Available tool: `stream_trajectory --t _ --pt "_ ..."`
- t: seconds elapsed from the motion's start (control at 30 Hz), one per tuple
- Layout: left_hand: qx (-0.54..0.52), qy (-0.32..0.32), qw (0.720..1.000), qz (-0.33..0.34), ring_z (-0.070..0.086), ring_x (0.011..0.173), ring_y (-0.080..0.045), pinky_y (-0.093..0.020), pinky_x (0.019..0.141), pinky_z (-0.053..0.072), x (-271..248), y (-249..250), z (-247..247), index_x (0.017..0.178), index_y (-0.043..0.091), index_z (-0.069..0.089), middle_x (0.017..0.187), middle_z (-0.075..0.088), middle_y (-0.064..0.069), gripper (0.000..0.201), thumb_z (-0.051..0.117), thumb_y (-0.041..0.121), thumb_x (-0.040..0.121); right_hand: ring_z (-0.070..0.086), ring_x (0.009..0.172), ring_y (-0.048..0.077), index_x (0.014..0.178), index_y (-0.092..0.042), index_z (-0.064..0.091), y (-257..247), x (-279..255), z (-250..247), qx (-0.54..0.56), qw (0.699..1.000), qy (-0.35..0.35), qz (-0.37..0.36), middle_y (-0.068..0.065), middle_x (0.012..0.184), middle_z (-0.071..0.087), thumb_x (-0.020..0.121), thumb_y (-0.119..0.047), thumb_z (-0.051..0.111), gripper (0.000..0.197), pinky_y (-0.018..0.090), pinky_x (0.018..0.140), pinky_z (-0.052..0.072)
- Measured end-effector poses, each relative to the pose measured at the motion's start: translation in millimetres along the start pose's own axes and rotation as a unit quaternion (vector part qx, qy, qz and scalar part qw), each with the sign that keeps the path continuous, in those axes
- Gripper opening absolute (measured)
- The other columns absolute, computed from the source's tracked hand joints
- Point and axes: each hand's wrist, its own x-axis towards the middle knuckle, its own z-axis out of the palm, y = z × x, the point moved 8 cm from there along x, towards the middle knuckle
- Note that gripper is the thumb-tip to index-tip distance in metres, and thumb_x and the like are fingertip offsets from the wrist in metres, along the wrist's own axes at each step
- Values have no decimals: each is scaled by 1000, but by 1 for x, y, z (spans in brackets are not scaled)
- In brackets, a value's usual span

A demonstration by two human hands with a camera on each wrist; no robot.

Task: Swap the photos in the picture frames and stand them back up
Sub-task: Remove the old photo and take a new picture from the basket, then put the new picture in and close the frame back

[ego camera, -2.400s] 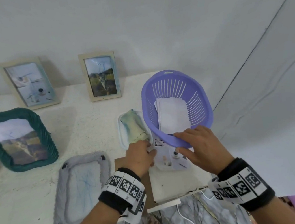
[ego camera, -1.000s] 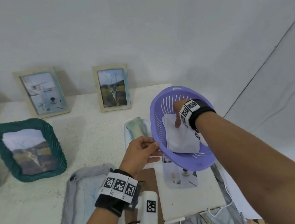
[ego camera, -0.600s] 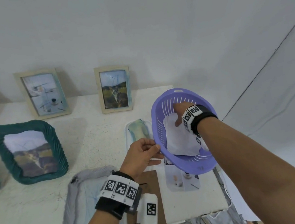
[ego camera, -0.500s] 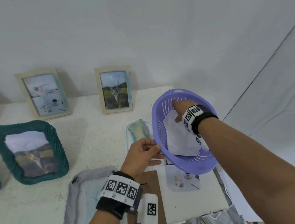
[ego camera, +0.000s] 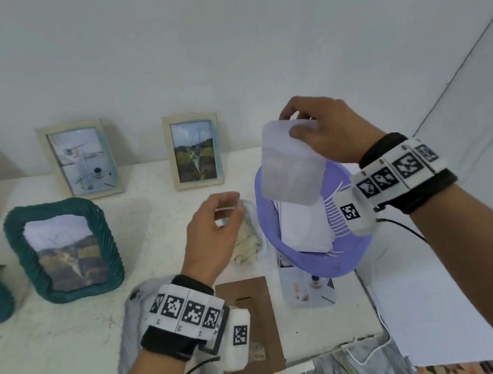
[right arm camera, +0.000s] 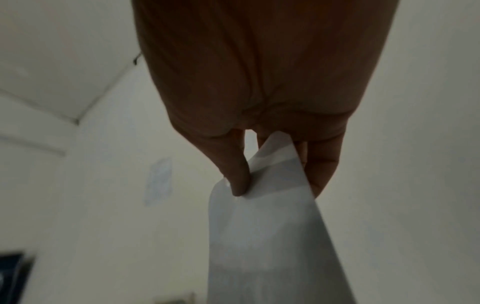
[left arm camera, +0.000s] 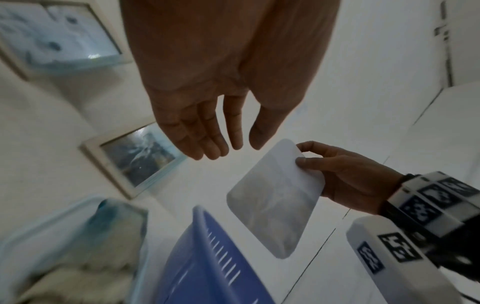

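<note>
White photo back: I see my right hand (ego camera: 330,130) holding a photo (ego camera: 291,164) face-away, lifted above the purple basket (ego camera: 349,259), at about 1 o'clock from my left hand.
Right fingers: thumb (ego camera: 299,131) on the near side and the other fingers behind, pinching the photo's top right corner; the sheet hangs down from that pinch toward 6 o'clock. In the right wrist view the thumb (right arm camera: 237,174) and fingers clamp the same corner.
Left hand: my left hand (ego camera: 214,239) hovers over the surface (ego camera: 56,356) at 9 o'clock of the basket; its fingers (left arm camera: 207,144) are relaxed, slightly bent, holding nothing, just apart from the photo's upper edge (left arm camera: 276,195).
Basket: more white sheets (ego camera: 303,226) lie inside it, below the held photo.
Open frame: a grey frame (ego camera: 131,323) lies flat at 6 o'clock beneath my left wrist, with a brown backing board (ego camera: 255,318) beside it.
Loose print: a print (ego camera: 308,289) lies flat, partly under the basket.
Standing frames: a green woven frame (ego camera: 64,250) at 9 o'clock; two pale wooden frames (ego camera: 81,161) and (ego camera: 194,149) against the wall at 11 and 12 o'clock.
</note>
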Motion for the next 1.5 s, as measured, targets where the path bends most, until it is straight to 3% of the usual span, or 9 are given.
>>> stream_trajectory --t 0.27,0.4,0.57,0.67,0.83,0.93,1.03,1.33,1.5 --pt "-75 -36 996 15 70 83 -22 -32 73 57 -23 19 -62 100 13 69 91 74 -11 11 65 10 91 56 70 4 113 -22 62 -71 -51 54 183 982 8 -38 -2 80 62 92 -15 61 22 14 63 45" --pt "-116 6 991 -68 69 80 -17 -28 64 57 -46 -20 -106 101 4 66 93 73 -15 11 64 5 91 64 72 21 123 -19 54 -57 -73 114 303 948 67 74 8 87 61 93 -21 62 31 31 59 56" --pt "-113 26 982 -148 70 77 -18 -28 62 58 -79 -68 -141 102 1 67 88 74 -13 13 65 3 89 64 72 24 115 -12 58 -65 -115 208 397 904 -2 159 22 88 62 92 -6 60 24 34 56 58" --pt "-34 32 988 -150 68 77 -19 -31 64 59 -95 -88 -154 96 15 70 88 71 -14 13 72 7 86 65 68 22 109 -14 61 -64 -132 239 393 901 -5 185 10 77 62 89 -3 61 23 34 53 57" --pt "178 29 978 -108 60 68 3 -6 66 45 -111 -109 -167 102 25 68 77 65 14 23 78 23 81 66 65 21 107 -17 61 -68 -150 268 305 934 -21 184 9 74 65 89 -11 62 19 41 64 59" --pt "218 12 972 -90 60 71 2 -12 74 48 -116 -114 -167 107 21 71 79 66 15 25 75 23 83 62 66 13 106 -15 61 -72 -155 270 220 963 -20 155 5 75 65 89 -14 64 17 13 62 49" --pt "237 5 968 -76 62 74 -5 -30 82 54 -117 -118 -168 107 21 72 83 68 11 25 75 22 83 55 65 6 109 -15 62 -73 -159 272 204 966 -14 157 7 77 63 89 -12 64 21 5 59 41" --pt "324 -27 943 -79 58 82 -11 -33 77 51 -116 -130 -165 108 25 68 95 58 5 26 70 36 84 59 69 15 108 -14 61 -68 -164 286 131 973 -55 180 -3 70 60 90 -18 61 19 35 71 51" --pt "314 -32 947 -67 57 82 -11 -27 78 48 -116 -136 -164 111 20 69 93 55 4 31 72 33 82 58 74 21 112 -15 60 -75 -162 287 110 980 -69 148 -1 71 55 90 -16 60 22 35 73 49"
